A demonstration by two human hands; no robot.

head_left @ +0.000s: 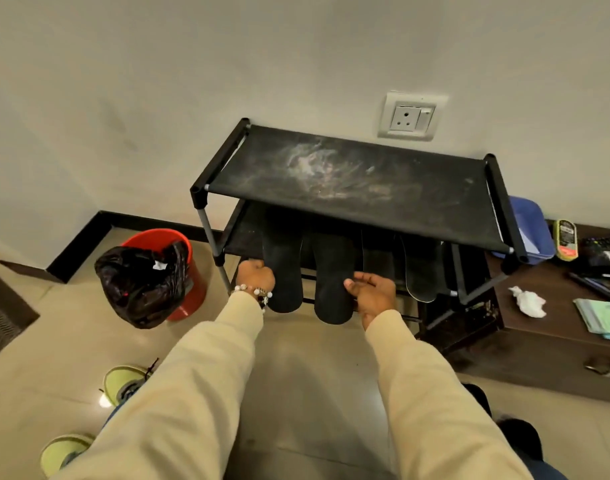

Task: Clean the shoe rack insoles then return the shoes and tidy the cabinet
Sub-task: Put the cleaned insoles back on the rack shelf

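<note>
Shoe rack (359,174) against wall at 12 o'clock, top shelf dusty. Four dark insoles on lower shelf, ends overhanging front rail. Left hand (255,274) fisted, fingers curled on left insole (283,268) edge. Right hand (372,293) at 1 o'clock, fingers loosely spread, thumb touching second insole (333,282). Red bin (179,268) with black bag at 10 o'clock. Green shoes (123,384) on floor at 8 o'clock.

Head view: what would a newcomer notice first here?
The black shoe rack against the wall, its top shelf smeared with pale dust. Below it, dark insoles lean on the lower tier, the left hand gripping one's edge and the right hand touching another. A red bin with a black bag stands left.
</note>
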